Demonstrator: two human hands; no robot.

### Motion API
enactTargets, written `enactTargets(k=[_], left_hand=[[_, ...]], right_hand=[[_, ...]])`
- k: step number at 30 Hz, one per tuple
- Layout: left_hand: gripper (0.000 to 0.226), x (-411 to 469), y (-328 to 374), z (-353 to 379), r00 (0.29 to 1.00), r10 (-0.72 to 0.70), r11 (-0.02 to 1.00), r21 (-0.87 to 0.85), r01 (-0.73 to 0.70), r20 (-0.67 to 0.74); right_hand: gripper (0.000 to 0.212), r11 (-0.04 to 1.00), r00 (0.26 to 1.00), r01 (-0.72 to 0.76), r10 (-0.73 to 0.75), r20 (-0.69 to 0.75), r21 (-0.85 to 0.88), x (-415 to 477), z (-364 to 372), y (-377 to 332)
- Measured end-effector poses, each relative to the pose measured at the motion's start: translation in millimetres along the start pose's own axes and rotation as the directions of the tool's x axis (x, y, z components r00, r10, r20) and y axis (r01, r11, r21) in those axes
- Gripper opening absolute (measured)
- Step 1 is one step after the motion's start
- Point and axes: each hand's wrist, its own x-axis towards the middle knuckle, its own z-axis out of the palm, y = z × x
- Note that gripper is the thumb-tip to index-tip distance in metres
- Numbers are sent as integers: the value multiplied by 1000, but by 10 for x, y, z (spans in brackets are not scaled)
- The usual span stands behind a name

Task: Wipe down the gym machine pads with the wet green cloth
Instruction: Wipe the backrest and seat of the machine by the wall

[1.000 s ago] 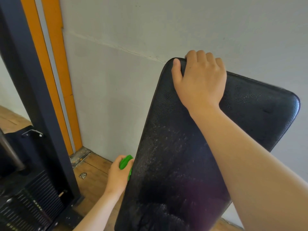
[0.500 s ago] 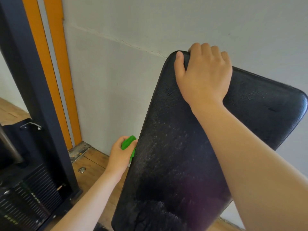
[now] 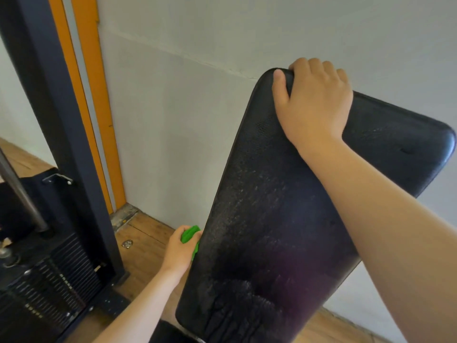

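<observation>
The long black pad (image 3: pixel 259 219) stands steeply tilted. Its long axis runs from the bottom of the view up and a little to the right, and its top end points toward the grey wall (image 3: pixel 197 120) behind it. Its front face is turned to the camera and is streaked with wet patches, most of them in the lower half.

The right hand (image 3: pixel 314 102) grips the pad's upper left corner, with the fingers curled over the top edge and the thumb pressed on the front face. The left hand (image 3: pixel 179 253) is low at the pad's left side edge, fingers closed around a bunched green cloth (image 3: pixel 189 233) that touches that edge.

Below is a wooden floor (image 3: pixel 146 246). To the left are a black post (image 3: pixel 57 120), an orange strip (image 3: pixel 96 107) and a weight stack (image 3: pixel 49 280).
</observation>
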Motion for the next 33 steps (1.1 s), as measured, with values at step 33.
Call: enactTargets(k=[33], left_hand=[[21,145,467,168,996,92,989,-116,-93,-19]], right_hand=[[48,978,974,205,-207,-92,-24,-1983,417,461]])
